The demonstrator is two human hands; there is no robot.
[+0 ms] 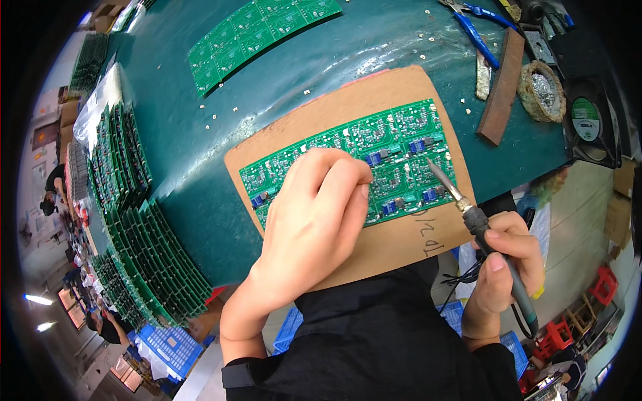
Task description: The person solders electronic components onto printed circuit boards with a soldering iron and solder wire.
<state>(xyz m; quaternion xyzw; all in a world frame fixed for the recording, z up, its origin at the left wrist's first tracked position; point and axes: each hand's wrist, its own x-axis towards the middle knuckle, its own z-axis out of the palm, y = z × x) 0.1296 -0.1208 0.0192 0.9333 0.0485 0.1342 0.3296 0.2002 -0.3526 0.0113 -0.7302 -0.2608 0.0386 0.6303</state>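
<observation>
A green circuit board panel (361, 137) with blue and dark components lies on a brown cardboard sheet (401, 244). My left hand (319, 207) rests over the middle of the panel, its fingers curled and pressed together at the board. Whatever those fingertips hold, if anything, is hidden. My right hand (508, 257) grips a soldering iron (478, 224) by its dark handle, to the right of the cardboard. The iron's metal tip points up and left, at the right part of the panel; contact with the board cannot be made out.
Another green panel (261, 37) lies at the back of the teal mat (180, 147). Rows of upright boards (150, 254) stand along the left. At the right are blue-handled pliers (478, 40), a brown bar (501, 87), a round container of silvery bits (543, 92) and a black fan (592, 123).
</observation>
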